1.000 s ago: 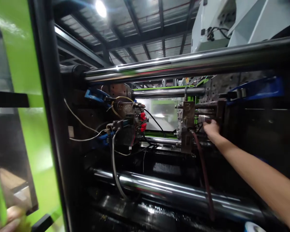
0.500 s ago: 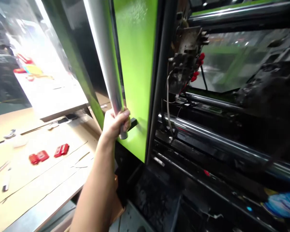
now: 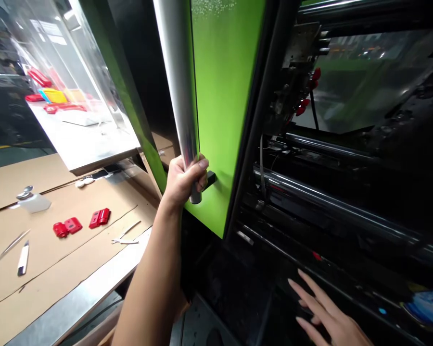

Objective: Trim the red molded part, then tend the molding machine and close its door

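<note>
Green paint covers the machine door (image 3: 222,96), and the head view, the only one here, shows the left hand (image 3: 184,180) wrapped tight around the lower end of the polished metal handle bar (image 3: 178,81) that runs up the door's near edge. The fingers (image 3: 198,168) curl round the front of the bar, with the thumb side toward the camera, and the forearm rises to it from the bottom of the picture. Just right of that hand a small black bracket (image 3: 210,179) joins the bar's foot to the green panel. The right hand (image 3: 323,312) lies low and well to the right, flat and spread wide with fingers straight, holding nothing; it rests on or just over the dark lower ledge (image 3: 260,278) of the machine, and I cannot tell whether it touches. Above the right hand, shiny steel rods (image 3: 328,202) cross the dark machine interior, and higher still sits a metal block with red fittings (image 3: 306,91). Near the right hand's far side, at the picture's edge, shows something blue (image 3: 427,305), too blurred to name. Left of the left hand stretches a cardboard-covered worktop (image 3: 50,269) carrying two pairs of small red parts (image 3: 81,222), a white-handled knife (image 3: 22,251) and thin white strips (image 3: 124,236). Farther beyond them, a clear plastic cover (image 3: 72,81) stands over a white shelf with red and yellow items.
</note>
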The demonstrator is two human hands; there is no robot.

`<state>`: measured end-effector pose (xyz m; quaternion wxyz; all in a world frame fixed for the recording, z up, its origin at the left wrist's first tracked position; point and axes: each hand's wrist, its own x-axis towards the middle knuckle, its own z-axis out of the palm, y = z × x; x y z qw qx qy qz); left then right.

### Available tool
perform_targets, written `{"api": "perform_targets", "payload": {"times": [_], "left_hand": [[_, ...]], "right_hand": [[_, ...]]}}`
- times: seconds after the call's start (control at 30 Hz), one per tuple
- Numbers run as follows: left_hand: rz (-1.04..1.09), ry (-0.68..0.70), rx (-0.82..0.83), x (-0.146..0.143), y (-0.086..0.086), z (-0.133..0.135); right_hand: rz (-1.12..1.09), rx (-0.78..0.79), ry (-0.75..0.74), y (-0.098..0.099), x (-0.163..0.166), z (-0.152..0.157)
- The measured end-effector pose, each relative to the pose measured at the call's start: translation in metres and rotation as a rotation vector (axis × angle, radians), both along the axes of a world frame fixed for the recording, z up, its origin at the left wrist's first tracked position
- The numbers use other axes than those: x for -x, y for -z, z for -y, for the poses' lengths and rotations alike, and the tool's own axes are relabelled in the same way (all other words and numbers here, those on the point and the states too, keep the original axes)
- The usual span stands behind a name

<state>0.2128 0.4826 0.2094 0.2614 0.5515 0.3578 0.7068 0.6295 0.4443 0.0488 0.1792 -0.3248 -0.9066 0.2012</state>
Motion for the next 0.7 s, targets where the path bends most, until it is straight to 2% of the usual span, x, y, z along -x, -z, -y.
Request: {"api": "perform_targets", "payload": {"times": [0.1,0.2,0.3,0.37,0.47,0.53,0.6,0.7], "left_hand": [[-0.006,0.001,0.03,0.002,0.0,0.0],[-0.002,-0.002,0.07,0.006,0.001,0.0],[0.01,0.007,0.122,0.009,-0.001,0.001],[0.026,-0.005,0.17,0.007,-0.004,0.001],[0.07,-0.082,0.252,0.002,-0.009,0.001],[0.103,-0.147,0.279,-0.002,-0.01,0.001],[0.115,-0.187,0.312,-0.003,-0.009,0.002],[0.098,-0.242,0.404,-0.001,-0.014,0.001]], "right_hand": [[0.028,-0.03,0.02,-0.013,-0.002,-0.022],[-0.015,-0.095,0.141,-0.041,-0.018,-0.053],[-0.175,-0.189,0.358,-0.09,-0.024,-0.091],[-0.324,-0.262,0.43,-0.13,-0.015,-0.124],[-0.564,-0.273,0.346,-0.189,0.01,-0.196],[-0.653,-0.241,0.315,-0.217,0.03,-0.261],[-0.685,-0.192,0.306,-0.231,0.052,-0.332],[-0.624,-0.049,0.39,-0.227,0.079,-0.435]]}}
